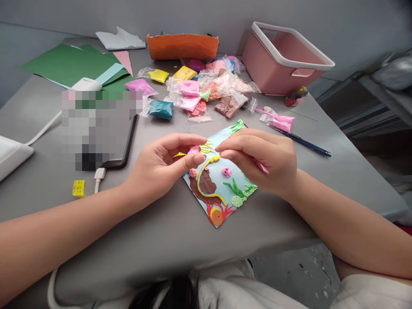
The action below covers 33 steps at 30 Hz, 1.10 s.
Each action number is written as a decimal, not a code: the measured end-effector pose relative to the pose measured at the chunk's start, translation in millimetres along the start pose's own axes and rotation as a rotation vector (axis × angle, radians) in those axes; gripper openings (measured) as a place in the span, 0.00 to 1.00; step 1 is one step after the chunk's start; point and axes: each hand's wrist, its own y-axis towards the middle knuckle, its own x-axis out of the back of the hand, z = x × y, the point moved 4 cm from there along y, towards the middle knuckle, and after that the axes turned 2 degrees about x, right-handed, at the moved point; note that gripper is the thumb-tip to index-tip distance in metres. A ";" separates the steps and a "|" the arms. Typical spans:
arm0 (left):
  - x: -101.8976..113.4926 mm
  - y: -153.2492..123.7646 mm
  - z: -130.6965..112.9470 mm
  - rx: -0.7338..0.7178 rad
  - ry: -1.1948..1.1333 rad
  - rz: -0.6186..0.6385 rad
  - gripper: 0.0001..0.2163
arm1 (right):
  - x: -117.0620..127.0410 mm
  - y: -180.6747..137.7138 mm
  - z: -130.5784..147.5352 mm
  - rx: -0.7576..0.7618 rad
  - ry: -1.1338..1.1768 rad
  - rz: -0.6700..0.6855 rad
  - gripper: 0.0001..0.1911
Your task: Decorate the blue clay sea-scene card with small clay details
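My left hand (164,161) is curled, holding a small lump of pink clay (194,149) between thumb and fingers. Opposite it, my right hand (262,154) is closed, with the end of a thin pink modelling tool (263,167) poking out below the fingers. Its thumb and forefinger are pinched together; anything tiny between them is hidden. Beneath both hands lies a light blue card (220,171) with a clay sea scene. It bears a yellow and blue eel-like strip (200,178), a pink octopus-like figure (226,171), brown rocks, green weed and red fronds. My hands cover parts of the card.
Several clay packets (161,110) lie beyond the card. A pink basket (273,64) and an orange container (183,47) stand at the back. A dark blue pen-like tool (305,143) lies right; a cabled phone (128,146), green paper (74,68) and a yellow block (78,188) lie left.
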 end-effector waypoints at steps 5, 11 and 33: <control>2.9 0.5 0.4 -0.068 0.052 -0.036 0.14 | 0.5 -0.7 -4.2 -0.020 -0.026 0.009 0.07; 1.3 1.0 0.5 -0.029 0.033 -0.057 0.15 | 7.5 5.1 -4.2 -0.073 -0.038 0.051 0.04; 1.4 1.0 0.4 -0.024 0.040 -0.077 0.17 | -20.9 -19.0 -6.6 -0.118 -0.023 0.308 0.05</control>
